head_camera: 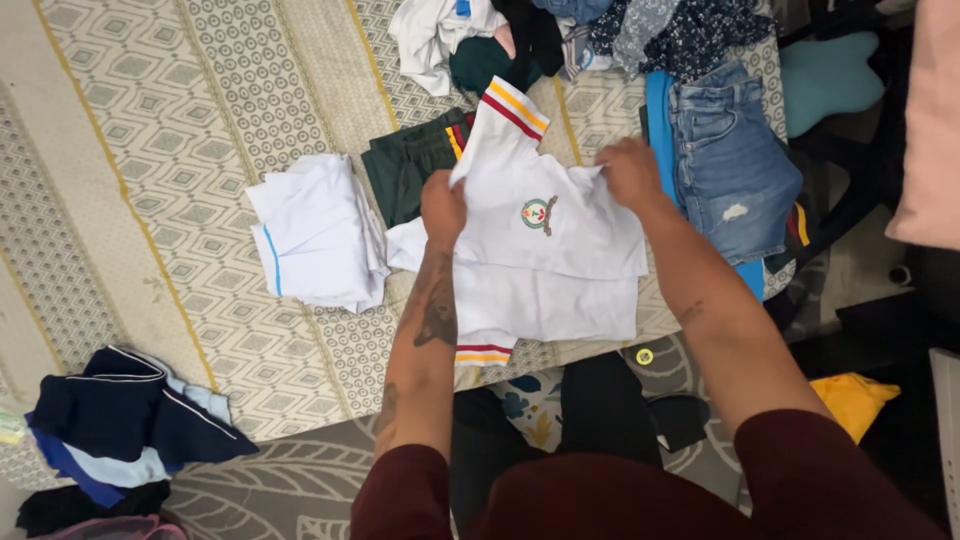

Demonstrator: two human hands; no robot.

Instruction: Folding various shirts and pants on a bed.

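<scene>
Left grip (443, 207) and right grip (630, 172) pinched shut on white polo shirt (545, 235), shirt spanning between them

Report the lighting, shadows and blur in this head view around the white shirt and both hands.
Head view: even, soft indoor light on the white shirt, no glare; left hand and right hand slightly soft from motion; faint shadows under the arms; right edge beyond the denim shorts falls dark.
</scene>
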